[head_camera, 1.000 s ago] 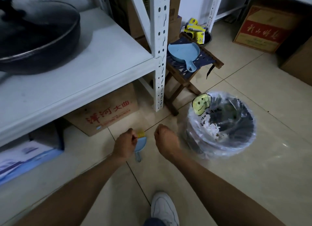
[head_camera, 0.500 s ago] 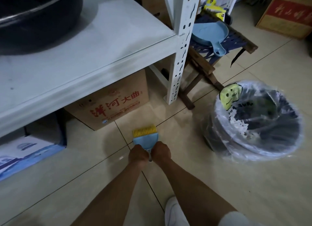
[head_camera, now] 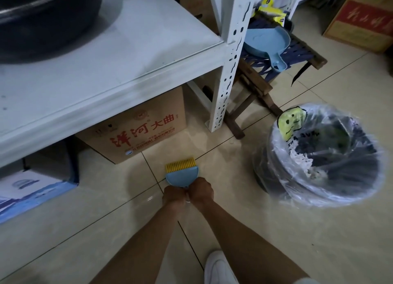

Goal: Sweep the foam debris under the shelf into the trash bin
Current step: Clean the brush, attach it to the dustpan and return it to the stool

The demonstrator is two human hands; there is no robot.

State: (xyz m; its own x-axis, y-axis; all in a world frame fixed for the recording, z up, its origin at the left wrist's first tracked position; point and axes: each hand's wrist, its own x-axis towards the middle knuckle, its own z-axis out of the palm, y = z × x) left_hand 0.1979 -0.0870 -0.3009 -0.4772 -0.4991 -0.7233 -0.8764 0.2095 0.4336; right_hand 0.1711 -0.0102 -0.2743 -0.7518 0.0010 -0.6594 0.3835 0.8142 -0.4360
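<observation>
A small blue hand brush with yellow bristles rests on the tiled floor, bristles toward the shelf. My left hand and my right hand are pressed together around its handle, which they hide. The trash bin, lined with a clear bag, stands to the right with white foam debris inside. A blue dustpan lies on a wooden stool behind the shelf post. I see no foam on the floor in front of the brush.
The white metal shelf overhangs a cardboard box with red characters and a blue-white box. Its post meets the floor beside the stool. A dark pan sits on the shelf. My white shoe is below.
My hands, apart a second ago with only the left at the brush, have come together on its handle. The view has shifted closer and left; the brush has stayed in place since half a second ago.
</observation>
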